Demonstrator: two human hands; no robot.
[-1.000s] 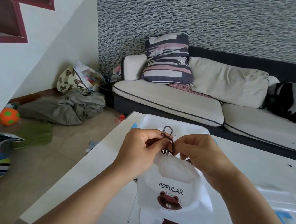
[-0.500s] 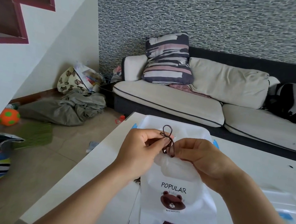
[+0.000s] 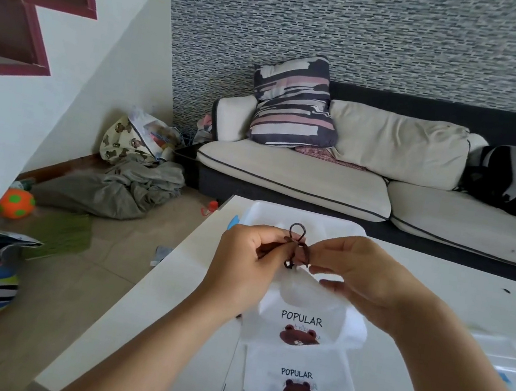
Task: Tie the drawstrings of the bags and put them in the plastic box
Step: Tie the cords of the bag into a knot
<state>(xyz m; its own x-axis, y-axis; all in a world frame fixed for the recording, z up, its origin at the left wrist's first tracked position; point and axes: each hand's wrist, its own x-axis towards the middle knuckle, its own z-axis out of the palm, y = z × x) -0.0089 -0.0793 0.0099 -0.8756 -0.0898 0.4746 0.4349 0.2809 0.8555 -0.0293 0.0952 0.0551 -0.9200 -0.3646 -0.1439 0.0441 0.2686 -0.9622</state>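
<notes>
- Two bare forearms come in from the bottom edge, no sleeve on them.
- The left hand (image 3: 244,261) and the right hand (image 3: 359,274) have no glove, ring, or watch.

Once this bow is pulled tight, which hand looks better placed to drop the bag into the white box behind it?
Probably the left hand: it pinches the drawstring beside the plastic box. The right hand is nearly as close, so the margin is small.
</notes>
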